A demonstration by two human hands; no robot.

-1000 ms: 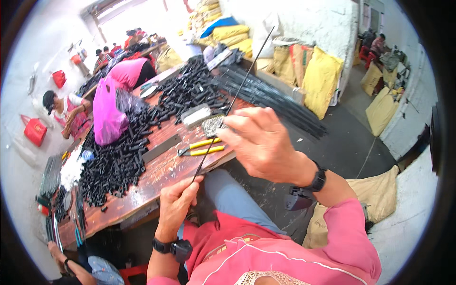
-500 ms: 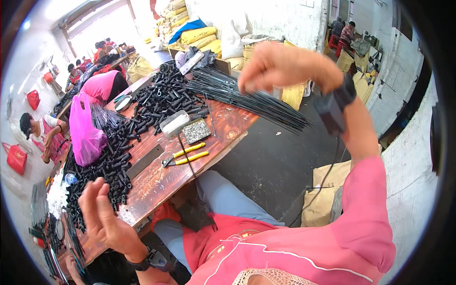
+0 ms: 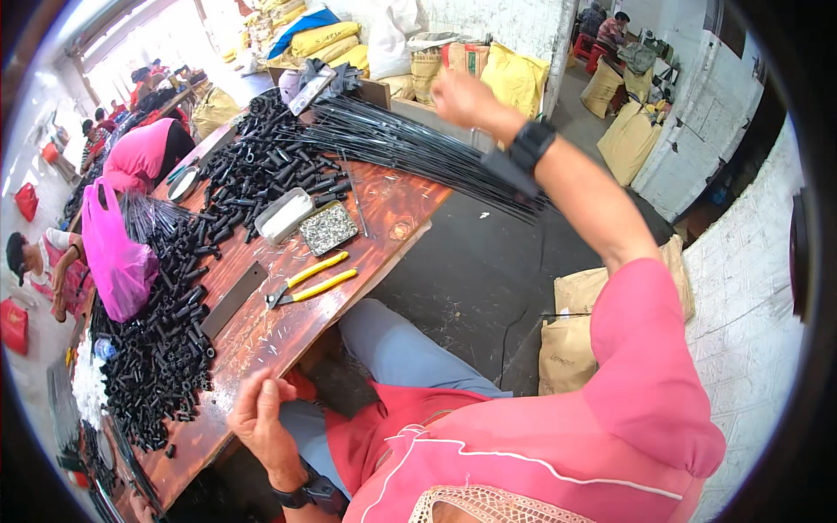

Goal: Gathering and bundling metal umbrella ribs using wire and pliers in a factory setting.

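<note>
My right hand [image 3: 471, 98] is raised at the far side, its fingers curled closed, near a bundle of long thin dark rods [image 3: 418, 144] that overhangs the table's right end. My left hand [image 3: 264, 420] is at the table's near edge with thumb and fingers pinched together. I cannot make out what, if anything, either hand holds. Between the hands lie cutting pliers with yellow handles [image 3: 316, 279], a tin of small metal pieces [image 3: 328, 228] and a whitish plastic tub [image 3: 284, 215]. A flat metal bar [image 3: 234, 301] lies left of the pliers.
Short black tubular parts [image 3: 166, 357] are heaped along the wooden table [image 3: 392, 205]. A pink plastic bag [image 3: 118, 253] stands on its left side. Brown sacks [image 3: 571, 349] are on the floor to the right; yellow sacks [image 3: 514, 78] stand behind. Other people sit at the left and far back.
My left hand has moved right to the table edge, and its spread fingers have drawn together. My right hand has shifted slightly up and left. The view has turned, so the table appears farther left.
</note>
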